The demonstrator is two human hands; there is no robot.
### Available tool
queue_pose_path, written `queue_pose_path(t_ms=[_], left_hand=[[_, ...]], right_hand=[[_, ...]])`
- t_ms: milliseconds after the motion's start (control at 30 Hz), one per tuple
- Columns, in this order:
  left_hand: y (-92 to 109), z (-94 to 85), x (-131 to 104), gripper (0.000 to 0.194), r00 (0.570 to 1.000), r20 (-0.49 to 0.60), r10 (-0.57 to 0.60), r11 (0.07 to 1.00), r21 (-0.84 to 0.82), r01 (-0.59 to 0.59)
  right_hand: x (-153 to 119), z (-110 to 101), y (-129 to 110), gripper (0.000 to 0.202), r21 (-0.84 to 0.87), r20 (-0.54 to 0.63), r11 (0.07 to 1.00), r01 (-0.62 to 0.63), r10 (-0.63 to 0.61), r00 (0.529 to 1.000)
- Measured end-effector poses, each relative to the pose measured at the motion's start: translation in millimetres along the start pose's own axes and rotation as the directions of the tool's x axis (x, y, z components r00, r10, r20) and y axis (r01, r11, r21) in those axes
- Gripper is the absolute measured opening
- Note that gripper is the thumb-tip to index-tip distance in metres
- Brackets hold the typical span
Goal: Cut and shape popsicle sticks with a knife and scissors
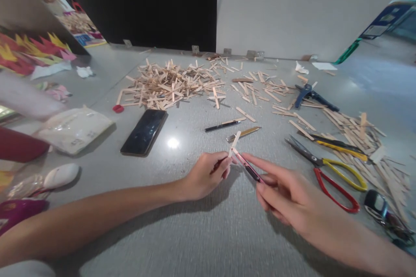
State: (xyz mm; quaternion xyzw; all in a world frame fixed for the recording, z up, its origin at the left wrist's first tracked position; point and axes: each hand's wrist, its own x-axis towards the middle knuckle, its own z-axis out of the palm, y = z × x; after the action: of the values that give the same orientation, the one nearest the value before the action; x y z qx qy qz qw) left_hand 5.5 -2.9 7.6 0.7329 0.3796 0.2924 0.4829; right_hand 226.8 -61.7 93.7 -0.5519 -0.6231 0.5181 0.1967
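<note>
My left hand [208,173] pinches a short pale wooden craft stick [237,138] between thumb and fingers, its free end pointing up and away. My right hand [286,194] is closed around a slim pink and black tool [250,169] that looks like a craft knife. The tool's tip meets or crosses the stick just in front of my left fingertips; whether they touch, I cannot tell. Just beyond both hands lie a gold-coloured cutter [247,133] and a black pen-like tool [219,127] with a wooden strip along its far end.
A large pile of wooden sticks [172,82] sits at the back. To the right are red-and-yellow-handled scissors [325,164], dark pliers [308,93] and more sticks [347,127]. A phone [144,133], a plastic packet [76,127] and a white mouse [61,175] lie left. Panels [292,8] stand behind.
</note>
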Motion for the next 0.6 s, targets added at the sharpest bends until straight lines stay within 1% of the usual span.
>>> queue_pose_path(t_ms=[100,167,233,333,600], left_hand=[[1.0,-1.1,-0.2,0.038,1.000,0.026,-0.004,1.000,-0.031,0.005],[2.1,-1.6,-0.3,0.037,0.999,0.043,-0.006,0.999,-0.043,0.008],[3.2,-2.2,-0.6,0.038,0.998,0.056,-0.007,0.999,-0.047,0.010],[4.6,-3.5,-1.1,0.038,0.997,0.072,-0.003,0.999,-0.040,0.006],[6.7,-6.0,-1.8,0.038,0.996,0.092,0.014,1.000,0.026,-0.016]], right_hand=[[-6.9,-3.9,-6.6,0.076,0.186,0.099,0.970,-0.155,0.138,0.986],[-8.5,-6.0,-10.3,0.084,0.258,0.131,0.942,-0.212,0.183,0.974],[-8.3,-7.3,-12.7,0.086,0.307,0.140,0.924,-0.227,0.192,0.971],[-6.1,-8.2,-14.4,0.083,0.337,0.143,0.912,-0.232,0.194,0.970],[-3.6,-15.3,-19.1,0.085,0.305,0.128,0.915,-0.264,0.235,0.963]])
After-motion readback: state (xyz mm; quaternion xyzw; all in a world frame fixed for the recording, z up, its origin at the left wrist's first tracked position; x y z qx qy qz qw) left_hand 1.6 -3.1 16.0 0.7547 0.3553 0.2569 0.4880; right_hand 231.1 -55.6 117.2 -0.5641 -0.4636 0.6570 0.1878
